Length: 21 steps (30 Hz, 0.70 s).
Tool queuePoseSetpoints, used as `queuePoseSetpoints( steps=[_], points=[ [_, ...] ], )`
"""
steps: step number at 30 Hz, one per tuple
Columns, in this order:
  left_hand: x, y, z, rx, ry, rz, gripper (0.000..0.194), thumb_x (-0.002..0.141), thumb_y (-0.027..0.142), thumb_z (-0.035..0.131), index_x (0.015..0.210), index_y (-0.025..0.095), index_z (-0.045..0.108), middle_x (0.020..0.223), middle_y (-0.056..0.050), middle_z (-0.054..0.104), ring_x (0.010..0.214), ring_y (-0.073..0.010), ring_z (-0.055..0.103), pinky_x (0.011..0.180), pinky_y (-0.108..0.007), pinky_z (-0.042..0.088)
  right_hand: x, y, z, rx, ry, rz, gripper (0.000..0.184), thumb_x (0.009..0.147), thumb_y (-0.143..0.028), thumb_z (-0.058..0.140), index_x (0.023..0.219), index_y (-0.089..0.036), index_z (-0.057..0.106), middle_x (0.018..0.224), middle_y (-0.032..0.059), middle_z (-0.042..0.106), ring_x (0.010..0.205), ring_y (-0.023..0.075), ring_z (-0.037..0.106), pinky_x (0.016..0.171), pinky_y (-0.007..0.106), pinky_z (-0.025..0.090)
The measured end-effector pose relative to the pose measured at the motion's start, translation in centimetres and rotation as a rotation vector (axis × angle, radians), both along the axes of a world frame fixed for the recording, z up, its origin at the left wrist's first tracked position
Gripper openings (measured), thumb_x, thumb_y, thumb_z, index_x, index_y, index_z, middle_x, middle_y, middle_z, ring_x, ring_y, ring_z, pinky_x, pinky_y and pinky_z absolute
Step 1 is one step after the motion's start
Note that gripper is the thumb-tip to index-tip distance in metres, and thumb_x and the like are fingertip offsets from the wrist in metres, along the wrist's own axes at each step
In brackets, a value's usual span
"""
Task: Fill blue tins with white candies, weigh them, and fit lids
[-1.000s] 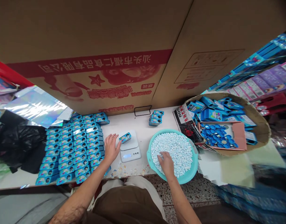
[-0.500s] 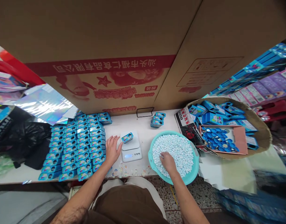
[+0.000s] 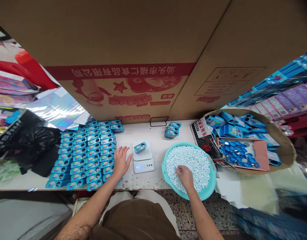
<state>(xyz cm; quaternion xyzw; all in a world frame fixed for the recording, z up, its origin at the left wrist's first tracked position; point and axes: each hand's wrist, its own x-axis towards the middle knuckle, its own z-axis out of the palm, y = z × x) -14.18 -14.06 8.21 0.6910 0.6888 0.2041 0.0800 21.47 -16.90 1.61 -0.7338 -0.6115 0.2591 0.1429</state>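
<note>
My left hand (image 3: 121, 160) lies flat on the white table (image 3: 156, 133) with fingers spread, just left of a small white scale (image 3: 142, 160). One small blue tin (image 3: 139, 147) sits on the scale's platform. My right hand (image 3: 184, 175) rests in a teal basin (image 3: 211, 186) full of small pale blue and white candies (image 3: 193, 159), its fingers curled into the pile. Whether it grips any candies is hidden. Rows of several blue tins (image 3: 88, 154) lie to the left of my left hand.
A big cardboard carton (image 3: 133, 60) stands along the table's back. A short stack of blue tins (image 3: 172, 129) sits behind the basin. At right, a round cardboard tub (image 3: 281, 133) holds blue boxes and a tray of blue caps (image 3: 237, 153). Shiny film (image 3: 55, 110) and a black bag (image 3: 35, 143) lie at left.
The view has shifted a little, moving everything slightly right and down. My right hand stays in the candies with small finger movement. My left hand stays beside the scale.
</note>
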Motion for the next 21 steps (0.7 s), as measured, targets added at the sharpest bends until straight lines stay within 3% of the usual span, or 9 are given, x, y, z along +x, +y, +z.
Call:
queuePoseSetpoints(
  steps=[5,9,12,15,18,21],
  points=[
    [0.0,-0.1,-0.2,0.007,-0.014,0.003,0.036,0.088,0.037,0.046,0.117,0.019,0.054,0.121,-0.010,0.056,0.122,-0.0275,0.041,0.104,-0.046,0.030,-0.1,-0.3,0.4,-0.017,0.045,-0.082,0.034,0.073,-0.039,0.046,0.082,-0.014,0.066,0.079,0.0105,0.067,0.073,0.0215,0.062,0.070,0.031,0.045],
    [1.5,1.2,-0.6,-0.019,-0.025,-0.040,0.043,0.083,0.038,0.053,0.120,0.018,0.051,0.122,-0.011,0.055,0.122,-0.0285,0.041,0.102,-0.045,0.033,-0.5,-1.3,0.4,-0.002,0.067,-0.095,0.035,0.073,-0.041,0.044,0.080,-0.014,0.066,0.078,0.0108,0.068,0.072,0.0220,0.063,0.070,0.032,0.046],
    [3.3,3.0,-0.6,-0.105,0.008,-0.072,0.053,0.078,0.037,0.060,0.125,0.015,0.047,0.126,-0.013,0.052,0.122,-0.0298,0.041,0.100,-0.044,0.035,-0.8,-2.1,0.0,0.000,0.093,-0.114,0.037,0.072,-0.044,0.044,0.080,-0.015,0.065,0.080,0.0115,0.069,0.074,0.0231,0.064,0.071,0.033,0.047],
    [4.2,4.8,-0.4,-0.263,0.058,-0.078,0.039,0.078,0.029,0.059,0.115,0.017,0.054,0.111,-0.010,0.060,0.107,-0.0267,0.051,0.090,-0.040,0.040,-0.5,-2.9,-1.0,0.006,0.126,-0.155,0.037,0.069,-0.048,0.045,0.077,-0.017,0.064,0.080,0.0108,0.069,0.071,0.0235,0.064,0.068,0.034,0.049],
    [3.0,6.0,-0.2,-0.322,0.072,-0.084,0.023,0.081,0.025,0.055,0.102,0.020,0.058,0.097,-0.007,0.062,0.095,-0.0230,0.056,0.083,-0.037,0.041,0.4,-3.4,-2.4,0.030,0.178,-0.184,0.035,0.067,-0.051,0.048,0.074,-0.021,0.063,0.078,0.0090,0.069,0.068,0.0233,0.064,0.067,0.034,0.051],
    [-0.4,7.1,0.0,-0.249,0.079,-0.043,0.027,0.081,0.025,0.055,0.107,0.020,0.057,0.101,-0.007,0.062,0.096,-0.0235,0.056,0.084,-0.037,0.041,1.3,-3.6,-3.7,0.097,0.194,-0.199,0.036,0.064,-0.055,0.050,0.074,-0.023,0.063,0.079,0.0096,0.068,0.069,0.0259,0.065,0.066,0.038,0.052]
  ],
)
